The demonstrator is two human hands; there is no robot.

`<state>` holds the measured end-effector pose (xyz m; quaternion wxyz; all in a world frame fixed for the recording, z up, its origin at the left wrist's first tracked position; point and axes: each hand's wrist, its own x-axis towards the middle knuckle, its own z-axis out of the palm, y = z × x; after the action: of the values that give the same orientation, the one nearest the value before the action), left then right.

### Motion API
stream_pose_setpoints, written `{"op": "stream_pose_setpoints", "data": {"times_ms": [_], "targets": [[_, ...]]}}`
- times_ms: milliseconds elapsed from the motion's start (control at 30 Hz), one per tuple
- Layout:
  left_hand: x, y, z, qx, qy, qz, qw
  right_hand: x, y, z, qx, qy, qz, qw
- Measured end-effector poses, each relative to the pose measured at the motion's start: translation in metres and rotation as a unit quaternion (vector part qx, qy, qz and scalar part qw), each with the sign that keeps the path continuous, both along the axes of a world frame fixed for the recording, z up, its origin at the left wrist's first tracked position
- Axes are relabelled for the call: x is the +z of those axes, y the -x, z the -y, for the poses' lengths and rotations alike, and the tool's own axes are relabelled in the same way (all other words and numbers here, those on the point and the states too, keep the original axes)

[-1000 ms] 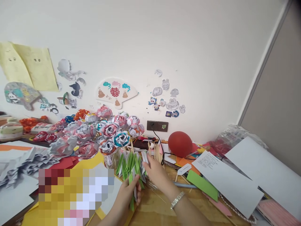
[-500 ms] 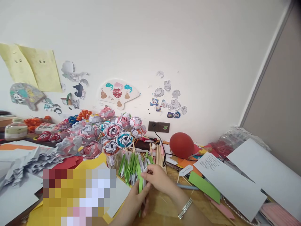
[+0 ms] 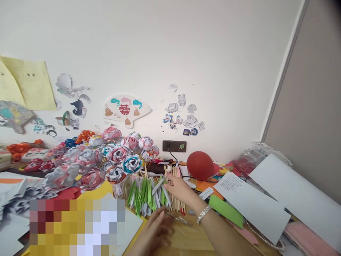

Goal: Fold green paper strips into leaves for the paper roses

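My right hand, with a silver bracelet at the wrist, reaches to the right end of a row of folded green and white paper strips. Its thumb and fingertips are closed on a folded white paper strip there; a thin wooden stick shows just above the fingers. Lower down, my left hand hovers over the wooden table, its fingers loosely apart and slightly blurred, with nothing seen in it. More wooden sticks lie side by side behind my right hand.
Paper roses crowd the left rear. A red balloon rests by the wall socket. On the right lie a green paper, a printed sheet and a pink pad. Scissors lie near my left hand.
My hands have come apart. The right one moved forward to the row of strips with the folded paper; the left let go and opened. The view has turned slightly right.
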<state>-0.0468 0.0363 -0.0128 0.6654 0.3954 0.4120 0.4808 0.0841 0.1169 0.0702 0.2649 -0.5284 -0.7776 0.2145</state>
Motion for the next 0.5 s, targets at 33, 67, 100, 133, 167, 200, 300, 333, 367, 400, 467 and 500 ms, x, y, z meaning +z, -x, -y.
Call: {"op": "stream_pose_setpoints", "data": {"times_ms": [33, 67, 100, 133, 167, 200, 300, 333, 367, 400, 467, 500], "targets": [[-0.002, 0.003, -0.005, 0.015, 0.003, -0.005, 1.000, -0.003, -0.006, 0.009, -0.005, 0.000, 0.008, 1.000], [-0.004, 0.006, -0.010, 0.030, 0.009, -0.009, 0.999, -0.007, -0.012, 0.019, -0.008, 0.001, 0.015, 1.000], [-0.007, 0.009, -0.015, 0.058, 0.007, -0.008, 0.998, -0.010, -0.019, 0.029, -0.011, -0.001, 0.024, 1.000], [-0.010, 0.011, -0.021, 0.081, 0.001, -0.010, 0.997, -0.013, -0.027, 0.038, -0.013, -0.003, 0.036, 0.999], [-0.012, 0.013, -0.025, 0.095, -0.007, -0.010, 0.995, -0.016, -0.036, 0.046, -0.015, -0.010, 0.054, 0.998], [-0.014, 0.013, -0.028, 0.099, -0.014, -0.006, 0.995, -0.018, -0.046, 0.053, -0.022, -0.029, 0.099, 0.994], [-0.017, 0.013, -0.032, 0.068, -0.017, 0.018, 0.997, -0.023, -0.084, 0.064, -0.080, -0.035, 0.166, 0.982], [-0.016, 0.012, -0.030, 0.052, -0.014, 0.020, 0.998, -0.025, -0.097, 0.065, -0.108, -0.034, 0.184, 0.976], [-0.016, 0.011, -0.029, 0.037, -0.012, 0.020, 0.999, -0.027, -0.111, 0.065, -0.134, -0.035, 0.202, 0.970], [-0.015, 0.010, -0.026, 0.022, -0.014, 0.016, 1.000, -0.029, -0.123, 0.065, -0.158, -0.034, 0.218, 0.962], [-0.014, 0.009, -0.022, 0.002, -0.031, 0.006, 0.999, -0.037, -0.142, 0.065, -0.190, -0.034, 0.245, 0.950], [-0.014, 0.008, -0.019, -0.008, -0.042, -0.001, 0.999, -0.041, -0.148, 0.065, -0.200, -0.035, 0.255, 0.945]]}}
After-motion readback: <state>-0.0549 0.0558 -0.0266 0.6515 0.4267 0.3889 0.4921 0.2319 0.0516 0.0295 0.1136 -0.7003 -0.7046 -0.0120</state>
